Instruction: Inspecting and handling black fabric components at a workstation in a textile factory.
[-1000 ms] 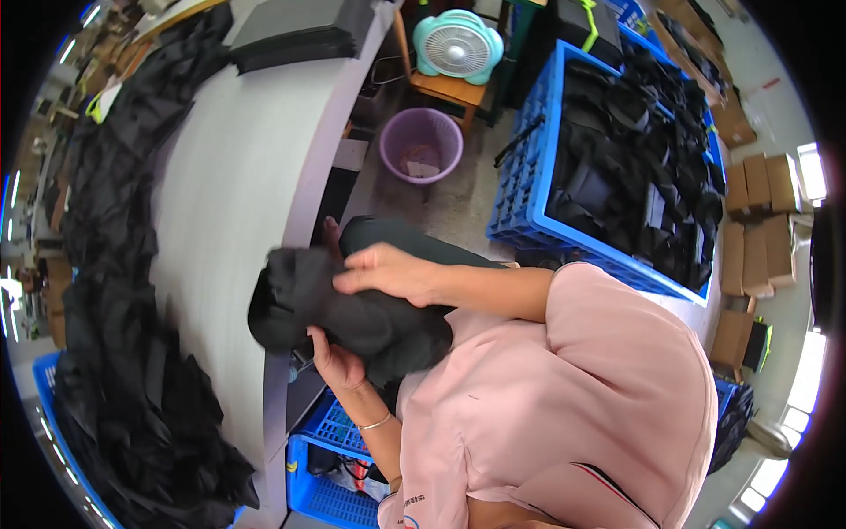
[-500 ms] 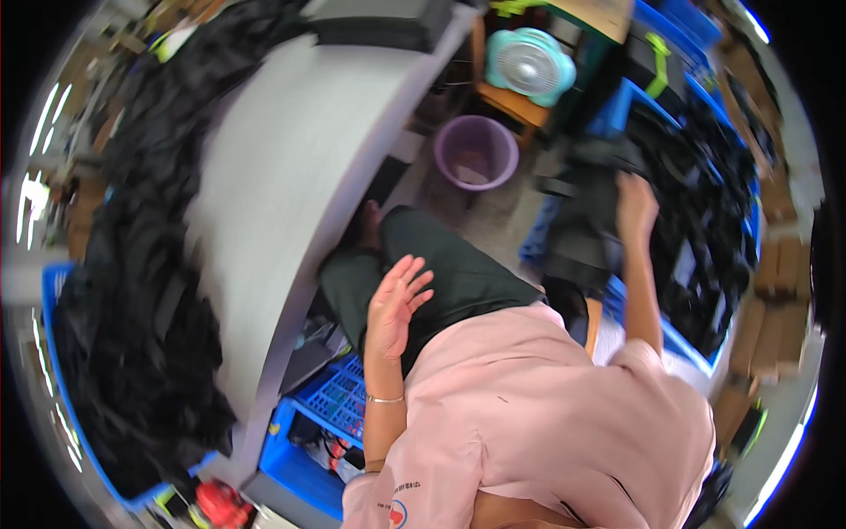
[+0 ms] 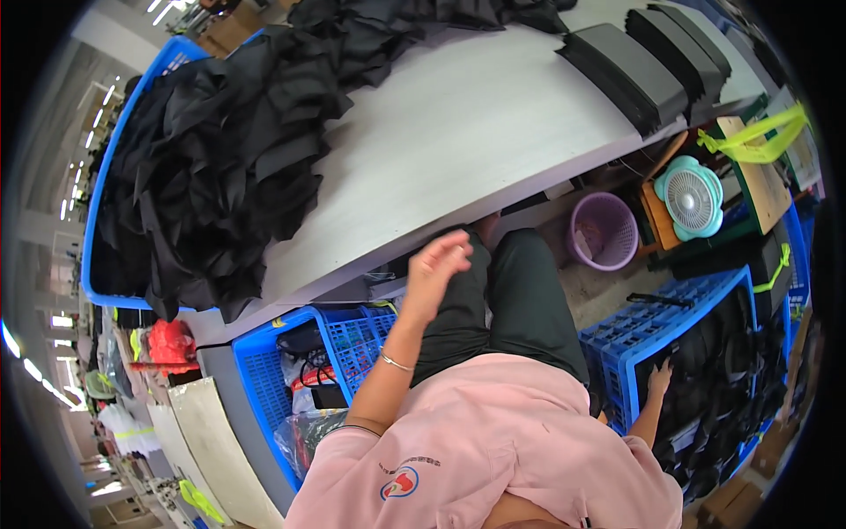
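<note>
My left hand (image 3: 438, 271) is raised above my lap near the table edge, its fingers loosely bent and apart with nothing in them. Down at my right side, my right hand (image 3: 659, 381) reaches into a blue plastic crate (image 3: 627, 366). It touches the black pieces (image 3: 718, 375) heaped in there. Its fingertips are partly lost against the dark material, so their grip is unclear.
Black fabric pieces (image 3: 238, 159) spread over the pale table (image 3: 458, 132), with stacked dark panels (image 3: 621, 75) at its far right. A purple bin (image 3: 604, 231) and a turquoise fan (image 3: 692, 198) stand below. Another blue crate (image 3: 264, 379) sits at my left.
The view has swung toward the table and left side. My right hand, blurred beside dark material before, is now lower in the crate. My left hand's fingers have bent a little.
</note>
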Tool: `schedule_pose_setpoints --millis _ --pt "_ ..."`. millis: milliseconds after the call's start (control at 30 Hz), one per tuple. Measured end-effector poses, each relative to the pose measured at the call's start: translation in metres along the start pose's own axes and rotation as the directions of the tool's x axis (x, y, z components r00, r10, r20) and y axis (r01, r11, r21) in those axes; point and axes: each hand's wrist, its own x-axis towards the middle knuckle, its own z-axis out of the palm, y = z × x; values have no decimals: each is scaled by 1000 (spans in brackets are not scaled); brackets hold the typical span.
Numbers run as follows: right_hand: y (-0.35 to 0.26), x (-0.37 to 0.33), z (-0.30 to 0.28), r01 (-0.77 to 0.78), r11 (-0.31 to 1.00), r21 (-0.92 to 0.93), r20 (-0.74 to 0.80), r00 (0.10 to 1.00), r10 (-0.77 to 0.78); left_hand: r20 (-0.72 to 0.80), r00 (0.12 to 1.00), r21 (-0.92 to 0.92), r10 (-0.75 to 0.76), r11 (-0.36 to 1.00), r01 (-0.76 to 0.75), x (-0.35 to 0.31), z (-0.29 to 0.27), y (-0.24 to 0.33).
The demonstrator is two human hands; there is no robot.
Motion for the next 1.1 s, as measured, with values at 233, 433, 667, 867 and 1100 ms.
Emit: schedule_pose_setpoints --millis 233,433,667,867,1100 --pt "-81 -37 -106 -333 915 -228 -378 896 232 -118 364 980 924 168 -109 59 -126 102" --pt "-211 -58 -125 433 901 -24 -551 747 -373 -248 338 968 908 250 39 90 -177 154" --pt "-447 -191 -149 974 125 191 -447 199 -872 -136 498 915 856 301 -267 74 -95 111" --pt "-551 -234 -143 964 -128 234 -365 -35 -930 -69 759 708 647 568 -420 22 -12 82" --pt "-585 -176 -105 935 -192 297 -344 -83 -935 161 838 532 521 669 -518 -14 37 60"
